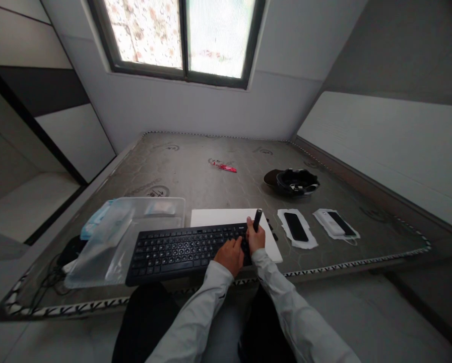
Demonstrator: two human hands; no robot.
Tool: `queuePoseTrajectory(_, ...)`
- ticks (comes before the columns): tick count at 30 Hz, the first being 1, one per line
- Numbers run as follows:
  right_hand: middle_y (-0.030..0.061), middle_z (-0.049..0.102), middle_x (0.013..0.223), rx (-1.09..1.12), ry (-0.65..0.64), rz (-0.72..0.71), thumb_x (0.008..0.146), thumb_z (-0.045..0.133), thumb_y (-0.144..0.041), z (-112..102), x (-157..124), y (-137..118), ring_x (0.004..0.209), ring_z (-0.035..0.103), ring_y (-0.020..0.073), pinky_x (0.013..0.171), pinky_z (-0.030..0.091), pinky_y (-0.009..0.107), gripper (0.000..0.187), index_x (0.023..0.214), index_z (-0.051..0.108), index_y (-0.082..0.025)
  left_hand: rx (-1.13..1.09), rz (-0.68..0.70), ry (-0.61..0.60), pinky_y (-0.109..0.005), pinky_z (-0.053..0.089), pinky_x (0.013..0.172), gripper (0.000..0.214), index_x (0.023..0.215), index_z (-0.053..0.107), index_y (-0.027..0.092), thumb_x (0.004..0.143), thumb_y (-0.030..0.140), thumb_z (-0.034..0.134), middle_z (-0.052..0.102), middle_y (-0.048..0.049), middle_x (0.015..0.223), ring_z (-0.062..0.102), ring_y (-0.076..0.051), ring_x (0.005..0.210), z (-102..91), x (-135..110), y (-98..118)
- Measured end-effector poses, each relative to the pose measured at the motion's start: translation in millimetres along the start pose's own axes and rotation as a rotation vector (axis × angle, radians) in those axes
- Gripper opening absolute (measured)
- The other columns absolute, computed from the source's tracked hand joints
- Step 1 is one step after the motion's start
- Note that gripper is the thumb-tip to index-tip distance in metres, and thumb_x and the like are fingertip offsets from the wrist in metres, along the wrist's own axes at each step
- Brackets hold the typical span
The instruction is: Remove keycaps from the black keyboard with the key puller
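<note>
A black keyboard [180, 249] lies on a bare mattress [195, 176], its right end resting on a white sheet [226, 218]. My left hand [230, 256] rests curled on the keys at the keyboard's right end; whether it holds anything is hidden. My right hand [256, 239] is closed around a black pen-like tool [257, 219], held upright at the keyboard's right edge. Both sleeves are light grey.
A clear plastic tray [120, 237] sits left of the keyboard, with black cables [55, 275] beside it. To the right lie two phones [296, 227] [336, 223] on white pads. A black cap [294, 181] and a red wrapper [224, 166] lie farther back.
</note>
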State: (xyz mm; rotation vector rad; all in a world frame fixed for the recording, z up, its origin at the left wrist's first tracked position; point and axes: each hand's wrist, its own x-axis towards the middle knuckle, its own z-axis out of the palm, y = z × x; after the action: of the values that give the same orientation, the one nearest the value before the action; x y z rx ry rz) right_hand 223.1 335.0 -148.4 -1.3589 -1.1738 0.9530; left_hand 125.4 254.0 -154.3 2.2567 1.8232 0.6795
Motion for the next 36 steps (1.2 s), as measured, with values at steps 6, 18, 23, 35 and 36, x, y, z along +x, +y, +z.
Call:
queuePoseTrajectory(6,0.0006,0.048,0.047,-0.145,0.081,-0.106,0.075,0.049,-0.068,1,-13,-1,0.051,0.046,0.0139,0.051,0.036,0.025,0.056,0.055,0.054,-0.016,0.010,-0.019,-0.057,-0.032,0.049,0.087,0.045,0.131,0.046,0.014,0.086,0.018,0.040,0.060,-0.0087,0.101,0.056,-0.020,0.095,-7.1,0,2)
queuePoseTrajectory(18,-0.0004,0.045,0.043,-0.229,0.098,-0.293,0.077,0.053,-0.056,2,-28,6,0.043,0.040,0.0103,0.044,0.032,0.023,0.048,0.049,0.050,-0.017,0.028,-0.062,-0.136,-0.027,0.048,0.081,0.031,0.110,0.060,0.022,0.086,0.017,0.042,0.058,-0.0056,0.095,0.055,-0.017,0.090,-8.2,2,3)
queuePoseTrajectory(23,-0.0046,0.040,0.043,0.005,0.104,-0.208,0.080,0.052,-0.056,-1,-25,3,0.042,0.038,0.0088,0.043,0.032,0.023,0.047,0.052,0.042,-0.020,0.034,-0.043,-0.117,-0.030,0.047,0.085,0.041,0.129,0.048,0.022,0.089,0.020,0.039,0.057,-0.0066,0.101,0.054,-0.018,0.093,-8.9,0,3)
queuePoseTrajectory(35,-0.0062,0.043,0.042,-0.018,-0.080,0.005,0.065,0.066,-0.060,-48,12,-22,0.037,0.038,0.0082,0.039,0.029,0.022,0.044,0.058,0.050,-0.020,0.038,-0.020,-0.057,-0.030,0.048,0.082,0.044,0.131,0.047,0.022,0.088,0.021,0.039,0.058,-0.0069,0.102,0.054,-0.019,0.093,-9.2,-1,4)
queuePoseTrajectory(36,-0.0034,0.049,0.045,-0.161,-0.112,-0.018,0.063,0.068,-0.059,-56,13,-20,0.041,0.045,0.0104,0.043,0.033,0.024,0.042,0.059,0.056,-0.019,0.038,-0.021,-0.054,-0.030,0.048,0.082,0.044,0.131,0.047,0.022,0.088,0.021,0.040,0.058,-0.0071,0.102,0.054,-0.019,0.093,-9.5,-1,4)
